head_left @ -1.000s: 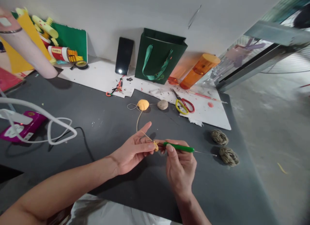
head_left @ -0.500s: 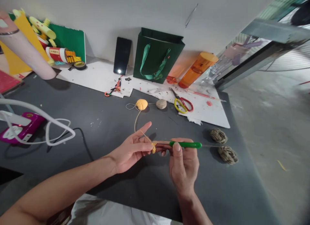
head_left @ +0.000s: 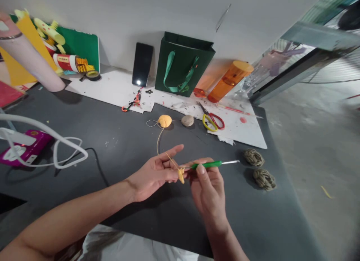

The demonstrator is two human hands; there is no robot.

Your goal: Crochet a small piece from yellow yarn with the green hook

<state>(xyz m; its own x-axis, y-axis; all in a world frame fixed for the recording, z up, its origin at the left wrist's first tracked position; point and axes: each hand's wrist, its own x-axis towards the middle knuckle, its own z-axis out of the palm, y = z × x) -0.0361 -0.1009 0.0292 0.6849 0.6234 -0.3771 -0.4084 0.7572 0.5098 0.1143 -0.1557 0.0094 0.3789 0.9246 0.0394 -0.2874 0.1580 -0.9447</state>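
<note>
My right hand (head_left: 209, 188) is closed around the green handle of a crochet hook (head_left: 208, 165), its thumb on top and bare metal sticking out to the right. At the hook's left end hangs a small yellow crochet piece (head_left: 181, 175). My left hand (head_left: 154, 176) pinches beside that piece, index finger stretched out, with the yellow yarn (head_left: 158, 143) passing over the fingers. From there the strand runs up to a yellow yarn ball (head_left: 164, 121) on the dark table. How the hook's tip sits in the stitches is too small to make out.
A grey-beige ball (head_left: 187, 120) and scissors (head_left: 212, 118) lie beyond my hands. Two olive yarn bundles (head_left: 264, 179) sit at the right. A green paper bag (head_left: 184, 64), a phone (head_left: 142, 64) and an orange bottle (head_left: 229, 81) stand behind. At left is a purple power strip (head_left: 26, 148) with cables.
My right hand has shifted slightly left, and the hook now tilts, its right end higher. The yellow piece has moved a little right and hangs lower, more in view.
</note>
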